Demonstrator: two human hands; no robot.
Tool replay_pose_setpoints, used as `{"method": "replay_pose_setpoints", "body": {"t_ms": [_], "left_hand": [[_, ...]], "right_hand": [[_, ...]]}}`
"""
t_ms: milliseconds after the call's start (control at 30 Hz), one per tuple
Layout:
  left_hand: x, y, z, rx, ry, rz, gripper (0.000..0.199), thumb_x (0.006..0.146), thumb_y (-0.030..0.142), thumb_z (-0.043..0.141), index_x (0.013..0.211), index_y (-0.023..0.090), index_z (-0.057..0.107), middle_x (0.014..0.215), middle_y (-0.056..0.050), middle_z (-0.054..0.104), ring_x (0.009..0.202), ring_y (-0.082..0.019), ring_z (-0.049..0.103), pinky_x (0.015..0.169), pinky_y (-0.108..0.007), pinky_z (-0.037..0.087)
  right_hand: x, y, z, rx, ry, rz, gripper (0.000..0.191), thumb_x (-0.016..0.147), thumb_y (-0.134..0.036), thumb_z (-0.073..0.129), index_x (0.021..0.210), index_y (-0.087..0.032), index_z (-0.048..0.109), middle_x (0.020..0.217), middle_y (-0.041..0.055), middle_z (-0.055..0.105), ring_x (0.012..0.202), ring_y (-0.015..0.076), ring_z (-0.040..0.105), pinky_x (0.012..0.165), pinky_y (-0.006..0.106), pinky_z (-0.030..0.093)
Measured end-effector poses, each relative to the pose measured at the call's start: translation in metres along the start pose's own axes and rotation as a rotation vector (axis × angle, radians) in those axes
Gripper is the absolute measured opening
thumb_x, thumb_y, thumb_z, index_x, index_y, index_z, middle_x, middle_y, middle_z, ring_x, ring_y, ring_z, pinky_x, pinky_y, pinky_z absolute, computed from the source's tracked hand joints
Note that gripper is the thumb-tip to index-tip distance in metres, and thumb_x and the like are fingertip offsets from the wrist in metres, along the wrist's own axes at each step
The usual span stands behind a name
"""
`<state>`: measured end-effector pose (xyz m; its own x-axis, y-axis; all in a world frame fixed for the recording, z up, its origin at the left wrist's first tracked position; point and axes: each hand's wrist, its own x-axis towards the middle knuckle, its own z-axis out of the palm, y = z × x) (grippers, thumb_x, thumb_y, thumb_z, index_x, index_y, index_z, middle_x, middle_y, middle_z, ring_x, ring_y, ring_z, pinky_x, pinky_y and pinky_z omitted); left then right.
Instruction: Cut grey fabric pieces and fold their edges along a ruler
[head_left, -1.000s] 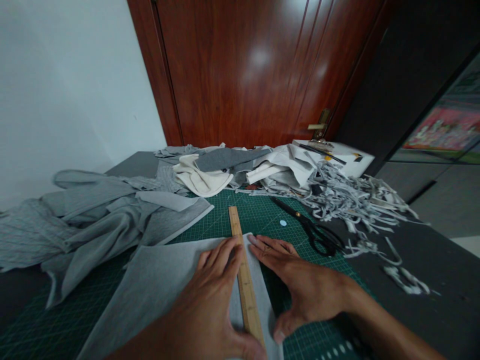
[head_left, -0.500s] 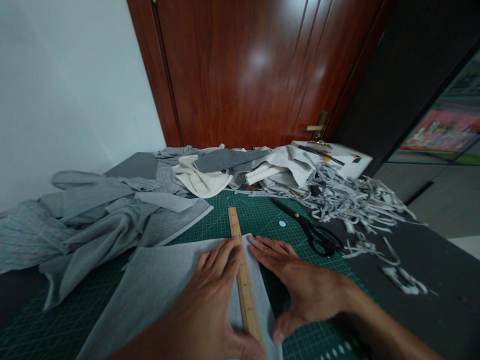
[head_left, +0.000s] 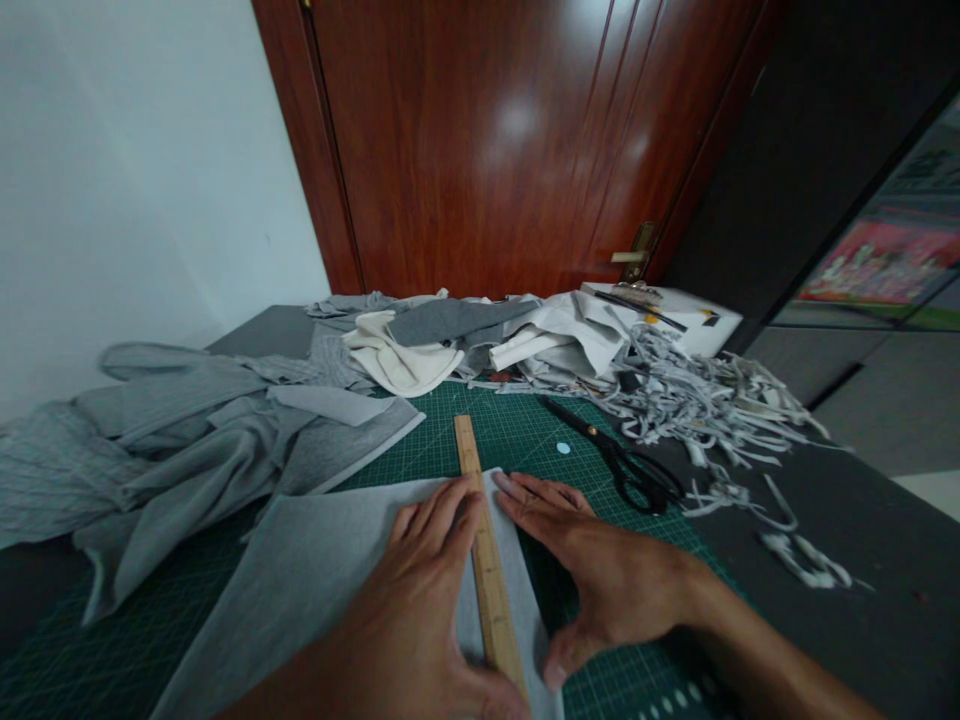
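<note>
A wooden ruler (head_left: 490,580) lies lengthwise over a piece of grey fabric (head_left: 322,560), near the fabric's right edge. My left hand (head_left: 420,590) rests spread along the ruler's left side, fingertips and thumb touching it, its palm over the fabric. On the other side, my right hand (head_left: 592,560) is open, with fingertips on the fabric's top right corner and the thumb at its right edge lower down. Beneath the fabric is a green cutting mat (head_left: 409,450). Black-handled scissors (head_left: 622,460) lie on the mat beyond my right hand.
Crumpled grey fabric (head_left: 202,440) covers the left side. Folded grey and cream cloths (head_left: 405,355) are piled at the back, beside a heap of thin fabric strips (head_left: 690,395). A white box (head_left: 705,320) stands behind the strips. A small pale disc (head_left: 562,448) lies near the scissors.
</note>
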<state>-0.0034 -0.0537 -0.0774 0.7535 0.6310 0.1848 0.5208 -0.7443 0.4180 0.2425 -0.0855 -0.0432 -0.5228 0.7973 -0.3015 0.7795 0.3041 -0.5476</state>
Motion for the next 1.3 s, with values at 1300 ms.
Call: {"method": "replay_pose_setpoints", "body": {"t_ms": [1300], "left_hand": [[-0.0004, -0.001, 0.0019, -0.014, 0.008, 0.001, 0.141, 0.043, 0.09, 0.082, 0.16, 0.022, 0.04, 0.166, -0.018, 0.038, 0.15, -0.047, 0.035, 0.12, -0.063, 0.033]], "right_hand": [[-0.0003, -0.0007, 0.0005, -0.03, 0.009, -0.014, 0.15, 0.06, -0.07, 0.091, 0.168, -0.007, 0.008, 0.174, 0.0253, 0.001, 0.162, 0.043, 0.001, 0.13, 0.062, 0.001]]}}
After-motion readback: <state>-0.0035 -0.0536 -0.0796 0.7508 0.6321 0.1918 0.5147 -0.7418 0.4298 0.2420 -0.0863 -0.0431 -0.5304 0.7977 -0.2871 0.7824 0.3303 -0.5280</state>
